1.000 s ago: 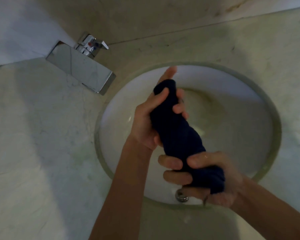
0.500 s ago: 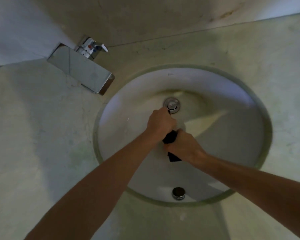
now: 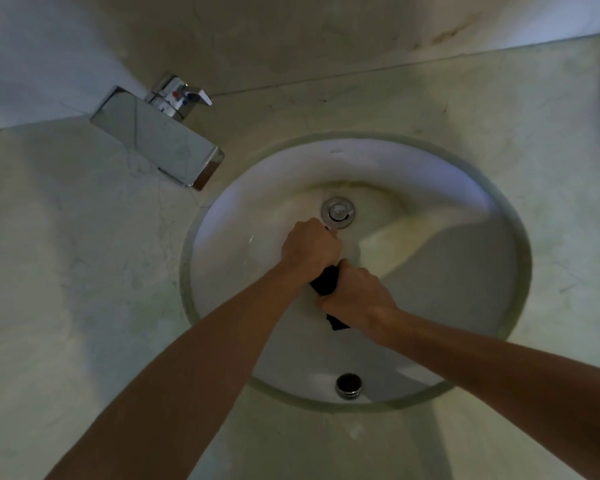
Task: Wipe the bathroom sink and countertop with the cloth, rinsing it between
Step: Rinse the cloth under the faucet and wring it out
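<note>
A dark blue cloth (image 3: 324, 282) is bunched tight between both fists, low inside the round white sink (image 3: 465, 289). My left hand (image 3: 309, 247) grips its far end just below the chrome drain (image 3: 337, 213). My right hand (image 3: 355, 296) grips the near end, and a small corner of cloth pokes out under it. The two fists touch. Most of the cloth is hidden inside them. Pale marble countertop (image 3: 66, 254) surrounds the basin.
A square chrome faucet (image 3: 160, 140) with its lever handle (image 3: 182, 95) stands at the back left, its spout over the basin's edge. No water runs from it. The overflow hole (image 3: 349, 385) sits in the near wall of the sink. A wall rises behind the countertop.
One second ago the cloth was a long twisted roll held up close to the camera. Both hands have dropped deep into the basin and squeezed it into a tight bunch; little moved in the last half second.
</note>
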Motion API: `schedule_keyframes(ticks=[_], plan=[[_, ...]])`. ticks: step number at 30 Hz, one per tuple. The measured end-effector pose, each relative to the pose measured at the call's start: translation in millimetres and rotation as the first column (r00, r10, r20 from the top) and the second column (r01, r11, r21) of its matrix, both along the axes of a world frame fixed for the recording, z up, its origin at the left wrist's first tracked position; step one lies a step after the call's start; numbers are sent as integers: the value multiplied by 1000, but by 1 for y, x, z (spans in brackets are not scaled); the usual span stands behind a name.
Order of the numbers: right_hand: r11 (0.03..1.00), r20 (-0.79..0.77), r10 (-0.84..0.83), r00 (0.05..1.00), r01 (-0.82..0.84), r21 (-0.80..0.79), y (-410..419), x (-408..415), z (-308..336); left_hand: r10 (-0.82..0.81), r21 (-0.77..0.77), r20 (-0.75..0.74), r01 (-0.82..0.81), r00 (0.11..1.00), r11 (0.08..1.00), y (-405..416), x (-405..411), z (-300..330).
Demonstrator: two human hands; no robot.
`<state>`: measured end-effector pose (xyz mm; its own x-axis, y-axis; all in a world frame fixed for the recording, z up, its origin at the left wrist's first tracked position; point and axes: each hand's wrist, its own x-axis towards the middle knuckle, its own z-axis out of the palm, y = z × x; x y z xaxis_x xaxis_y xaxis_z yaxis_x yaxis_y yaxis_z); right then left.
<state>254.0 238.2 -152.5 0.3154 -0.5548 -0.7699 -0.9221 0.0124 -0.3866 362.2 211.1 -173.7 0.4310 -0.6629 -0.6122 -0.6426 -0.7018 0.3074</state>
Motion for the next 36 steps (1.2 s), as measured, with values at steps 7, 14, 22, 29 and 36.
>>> schedule_keyframes(ticks=[7,14,22,29,36], plan=[[993,64,-107,992,103,64,7,15,6,-108,133,104,93,989,987,-8,7,12],[964,221,-256,941,232,130,-12,5,23,173,-66,-199,-189,965,980,-21,20,31],[23,81,-868,490,-123,992,-38,-48,54,44,100,-991,-482,-125,871,24,71,82],[-168,121,-919,375,-650,741,-10,-40,71,-198,41,-936,-648,-291,760,29,24,100],[388,296,-767,569,44,921,-25,-50,100,234,69,-959,-673,158,736,9,6,119]])
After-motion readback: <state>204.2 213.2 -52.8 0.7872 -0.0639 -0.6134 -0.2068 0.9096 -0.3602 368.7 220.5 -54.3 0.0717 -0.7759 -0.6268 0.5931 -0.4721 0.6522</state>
